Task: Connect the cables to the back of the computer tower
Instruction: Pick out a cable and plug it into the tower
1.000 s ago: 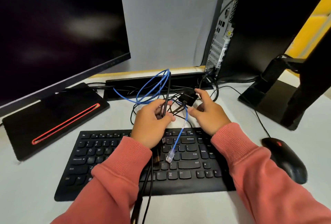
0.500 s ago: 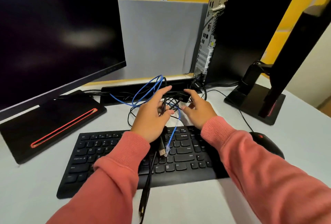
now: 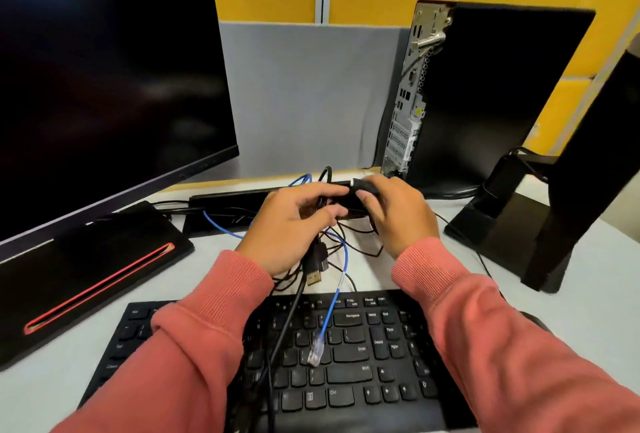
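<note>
1. The computer tower [image 3: 485, 93] stands upright at the tabletop's back, its port panel facing left; nothing I hold reaches it yet.
2. In front of the tower, my left hand [image 3: 291, 224] grips tangled black cables [image 3: 346, 242]; pulling could snag them.
3. My right hand [image 3: 398, 214] grips a black plug [image 3: 362, 186].
4. The blue cable [image 3: 332, 301] dangles nearer me and may drag.

A tangle of thin black cables [image 3: 349, 245] lies on the white counter [image 3: 588, 280]. A blue network cable with a clear plastic plug [image 3: 317, 351] trails loose over keyboard keys. The tall black computer tower [image 3: 485, 96] stands upright, its perforated metal back panel facing left.
</note>
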